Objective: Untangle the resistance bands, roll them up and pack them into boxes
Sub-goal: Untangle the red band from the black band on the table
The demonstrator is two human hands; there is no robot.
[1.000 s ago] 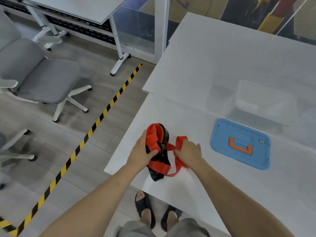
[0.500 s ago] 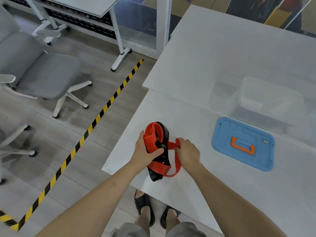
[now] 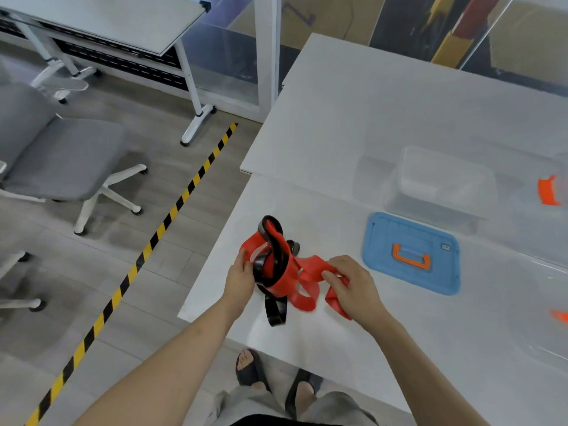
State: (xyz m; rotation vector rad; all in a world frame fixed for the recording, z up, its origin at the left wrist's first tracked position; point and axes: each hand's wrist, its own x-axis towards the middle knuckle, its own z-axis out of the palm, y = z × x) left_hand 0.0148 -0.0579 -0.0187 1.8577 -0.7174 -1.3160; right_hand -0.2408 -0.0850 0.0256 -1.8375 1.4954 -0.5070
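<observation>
A red resistance band (image 3: 302,273) and a black resistance band (image 3: 274,247) lie tangled together near the left front corner of the white table (image 3: 353,124). My left hand (image 3: 239,281) grips the left side of the tangle, where black loops wrap the red. My right hand (image 3: 353,282) pinches a stretch of the red band pulled out to the right. A black loop hangs down below the tangle. A clear plastic box (image 3: 439,182) stands open behind a blue lid (image 3: 412,252) with an orange handle.
Orange pieces (image 3: 548,190) show at the right edge of the table. The table's left edge drops to the floor with a yellow-black tape line (image 3: 153,238). A grey office chair (image 3: 64,158) and another desk (image 3: 116,23) stand to the left.
My right hand has moved to the right, drawing the red band out of the bundle. The tangle has loosened and spread, and a black loop now hangs lower.
</observation>
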